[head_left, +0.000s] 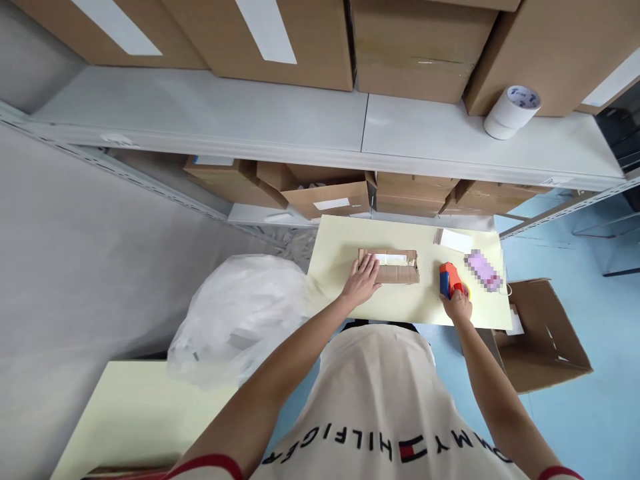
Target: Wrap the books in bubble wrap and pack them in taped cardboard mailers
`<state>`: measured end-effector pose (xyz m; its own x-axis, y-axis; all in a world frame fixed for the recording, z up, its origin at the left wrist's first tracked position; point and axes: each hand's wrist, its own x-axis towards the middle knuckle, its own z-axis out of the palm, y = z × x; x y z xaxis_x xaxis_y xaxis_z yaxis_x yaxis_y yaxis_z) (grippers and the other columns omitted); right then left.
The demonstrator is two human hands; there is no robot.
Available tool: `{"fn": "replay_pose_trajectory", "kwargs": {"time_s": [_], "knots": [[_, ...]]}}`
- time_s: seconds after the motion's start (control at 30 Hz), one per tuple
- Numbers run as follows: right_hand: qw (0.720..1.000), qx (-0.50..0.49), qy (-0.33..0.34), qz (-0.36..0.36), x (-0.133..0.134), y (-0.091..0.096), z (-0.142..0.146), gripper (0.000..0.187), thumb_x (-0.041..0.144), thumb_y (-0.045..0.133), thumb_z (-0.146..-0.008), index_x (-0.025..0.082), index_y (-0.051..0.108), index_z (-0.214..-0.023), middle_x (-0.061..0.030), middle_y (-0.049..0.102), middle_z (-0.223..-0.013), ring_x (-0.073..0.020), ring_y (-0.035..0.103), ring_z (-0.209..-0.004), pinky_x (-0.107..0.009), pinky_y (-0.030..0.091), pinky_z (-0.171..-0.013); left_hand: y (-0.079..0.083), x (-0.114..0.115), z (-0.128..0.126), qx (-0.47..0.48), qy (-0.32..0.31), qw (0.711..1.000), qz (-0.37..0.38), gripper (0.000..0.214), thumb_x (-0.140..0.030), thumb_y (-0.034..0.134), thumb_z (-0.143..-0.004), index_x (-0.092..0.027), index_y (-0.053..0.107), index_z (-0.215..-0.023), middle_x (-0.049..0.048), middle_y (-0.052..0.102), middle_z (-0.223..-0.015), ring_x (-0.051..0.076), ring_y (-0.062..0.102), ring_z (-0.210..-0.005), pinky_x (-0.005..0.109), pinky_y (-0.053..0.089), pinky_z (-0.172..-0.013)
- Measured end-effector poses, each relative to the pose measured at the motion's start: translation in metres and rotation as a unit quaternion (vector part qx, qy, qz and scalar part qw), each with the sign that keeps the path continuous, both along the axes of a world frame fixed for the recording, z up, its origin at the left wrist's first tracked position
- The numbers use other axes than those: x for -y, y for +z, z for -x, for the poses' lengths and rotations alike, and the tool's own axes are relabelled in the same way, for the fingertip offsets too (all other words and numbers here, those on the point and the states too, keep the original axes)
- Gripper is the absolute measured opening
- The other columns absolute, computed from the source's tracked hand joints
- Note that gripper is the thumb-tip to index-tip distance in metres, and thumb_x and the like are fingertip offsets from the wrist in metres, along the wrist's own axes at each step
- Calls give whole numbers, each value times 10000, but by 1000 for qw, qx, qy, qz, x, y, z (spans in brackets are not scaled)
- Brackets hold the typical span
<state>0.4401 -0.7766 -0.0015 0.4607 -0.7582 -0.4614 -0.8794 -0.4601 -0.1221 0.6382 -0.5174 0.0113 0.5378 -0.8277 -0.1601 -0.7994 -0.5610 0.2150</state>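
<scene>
A small flat cardboard box (400, 273) lies on the pale yellow table (333, 243), with a white label and clear tape along its top. My left hand (363, 280) rests flat on the box's left end, fingers stretched out. To the right, my right hand (457, 307) is wrapped round the handle of an orange and blue tape dispenser (450, 277), held at the table's front part, apart from the box. Whether the dispenser touches the table I cannot tell.
A white card-like packet (456, 241) and a blurred pink item (483, 270) lie at the table's right. An open carton (545, 333) stands beside it on the floor. A big white plastic bag (240, 313) bulges at left. Tape rolls (513, 112) sit on the shelf (300, 120) above.
</scene>
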Motion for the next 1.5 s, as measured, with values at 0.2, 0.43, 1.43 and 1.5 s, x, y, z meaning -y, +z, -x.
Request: {"fn": "replay_pose_trajectory", "kwargs": {"time_s": [0.2, 0.43, 1.43, 1.5], "knots": [[1000, 23, -10, 1, 1, 5, -11, 297, 344, 411, -901, 155, 596, -1037, -181, 673, -992, -318, 638, -980, -444, 441, -868, -7, -3, -1, -6, -13, 1000, 8, 636, -342, 479, -946, -156, 317, -1532, 148, 291, -1594, 296, 251, -1488, 541, 176, -1209], [916, 385, 10, -112, 11, 57, -34, 352, 534, 402, -839, 240, 408, -644, 14, 425, -554, -156, 403, -542, -289, 344, -509, -7, -10, 10, -1, 1, 1000, 17, 612, -283, 475, -942, -114, 343, -1516, 160, 283, -1592, 301, 228, -1494, 550, 189, -1206], [890, 279, 230, -278, -14, 103, -119, 626, 777, 550, -709, 220, 382, -478, 32, 359, -464, -95, 338, -448, -252, 282, -407, 35, -3, -24, -535, 377, 663, 363, 210, -321, 765, -723, -126, 734, -796, 53, 734, -746, 140, 669, -655, 259, 539, -617], [899, 271, 259, -228, -2, 108, -112, 632, 773, 525, -727, 220, 359, -469, 31, 340, -475, -95, 320, -472, -258, 281, -436, 26, -27, -33, -510, 402, 665, 369, 258, -359, 786, -703, -121, 728, -780, 65, 731, -725, 154, 675, -654, 282, 546, -635]]}}
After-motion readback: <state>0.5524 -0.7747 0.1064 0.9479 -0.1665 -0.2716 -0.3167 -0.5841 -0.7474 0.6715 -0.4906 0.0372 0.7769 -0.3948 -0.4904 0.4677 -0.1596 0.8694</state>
